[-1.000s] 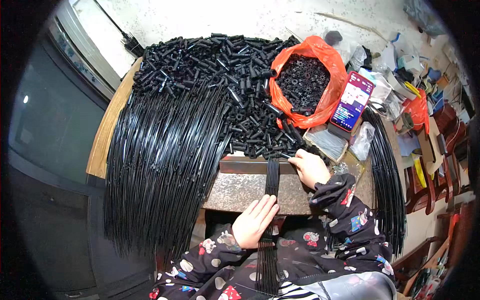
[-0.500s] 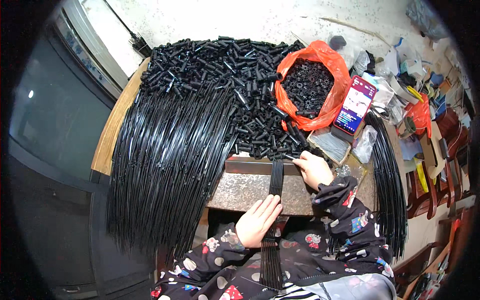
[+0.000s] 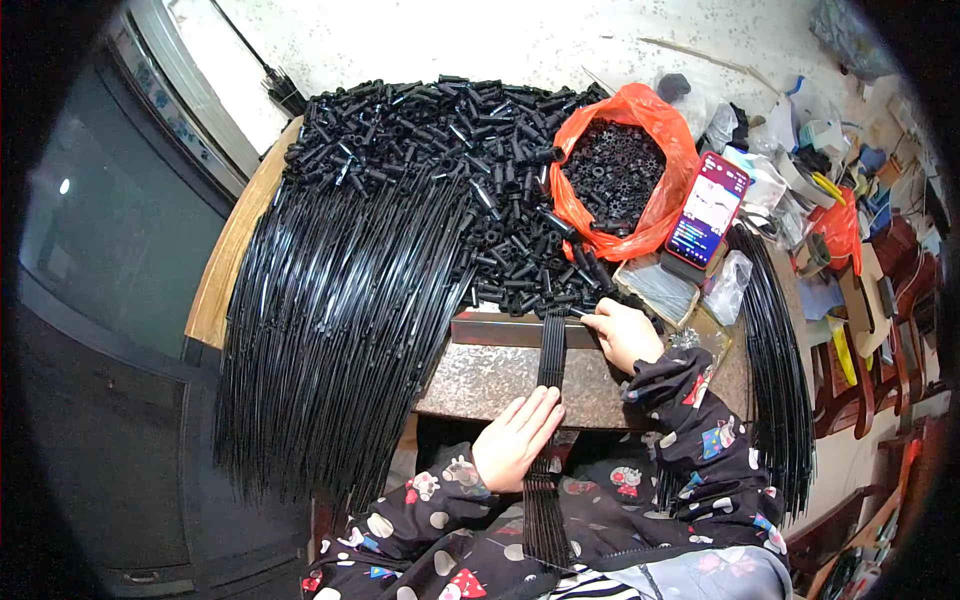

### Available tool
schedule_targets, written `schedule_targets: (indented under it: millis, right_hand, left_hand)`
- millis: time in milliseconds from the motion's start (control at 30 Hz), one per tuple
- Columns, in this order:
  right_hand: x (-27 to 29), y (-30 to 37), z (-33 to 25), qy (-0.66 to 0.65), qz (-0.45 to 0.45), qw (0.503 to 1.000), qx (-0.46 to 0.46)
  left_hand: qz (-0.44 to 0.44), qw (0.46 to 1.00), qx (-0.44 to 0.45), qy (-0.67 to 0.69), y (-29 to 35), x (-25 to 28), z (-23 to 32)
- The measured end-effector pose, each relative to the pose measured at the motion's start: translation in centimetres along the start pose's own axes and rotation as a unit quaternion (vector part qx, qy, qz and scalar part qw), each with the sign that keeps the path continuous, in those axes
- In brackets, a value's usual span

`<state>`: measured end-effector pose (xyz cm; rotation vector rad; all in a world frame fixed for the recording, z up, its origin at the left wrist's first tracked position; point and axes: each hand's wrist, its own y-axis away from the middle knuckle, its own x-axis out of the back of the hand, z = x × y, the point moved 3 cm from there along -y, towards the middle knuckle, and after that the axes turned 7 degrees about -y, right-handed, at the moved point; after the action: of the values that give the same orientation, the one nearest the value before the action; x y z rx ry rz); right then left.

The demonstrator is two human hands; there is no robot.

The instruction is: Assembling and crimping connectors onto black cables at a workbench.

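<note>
My left hand (image 3: 518, 440) lies with its fingers stretched out over a narrow row of thin black rods (image 3: 552, 358). These rods run side by side from the edge of the tube pile down across my lap. At the rods' far end, my right hand (image 3: 628, 336) pinches a small black plastic tube (image 3: 577, 311); its fingertips partly hide it. Just beyond spreads a big heap of similar short black tubes (image 3: 420, 130). A dark bar-shaped strip (image 3: 495, 330) lies crosswise under the rods on the speckled tabletop (image 3: 480, 380).
Long black rods (image 3: 330, 340) hang over the table's left side, with another bundle (image 3: 775, 370) at right. An orange bag (image 3: 680, 150) holds small black rings. Beside it stand a phone (image 3: 708, 210) and a box of thin pins (image 3: 655, 290). Clutter and wooden chairs fill the far right.
Both hands hold nearly the same places. My right hand has shifted very slightly left and up; the lower ends of the rods on my lap have moved slightly.
</note>
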<state>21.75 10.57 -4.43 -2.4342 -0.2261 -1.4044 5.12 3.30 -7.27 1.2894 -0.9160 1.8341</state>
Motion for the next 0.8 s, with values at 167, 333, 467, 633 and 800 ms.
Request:
schedule_targets:
  millis: [167,333,467,633,800]
  right_hand:
    - [-0.28,-0.09,-0.04,-0.007,-0.004,1.0,0.018]
    - [0.18,-0.29,-0.49,0.003,-0.017,1.0,0.022]
    - [0.4,-0.67,0.05,-0.016,-0.032,0.996,0.081]
    - [0.06,-0.88,0.01,-0.025,-0.042,0.998,0.031]
    - [0.09,-0.91,-0.26,-0.021,-0.039,0.999,0.019]
  left_hand:
    - [0.01,0.999,-0.011,-0.041,0.2,-0.52,-0.14]
    - [-0.003,1.0,-0.002,-0.019,0.27,-0.2,-0.02]
    - [-0.001,1.0,0.004,-0.005,0.31,-0.25,-0.14]
    - [-0.004,1.0,0.004,-0.014,0.21,-0.08,-0.06]
    - [-0.005,1.0,0.001,0.008,0.1,-0.03,-0.05]
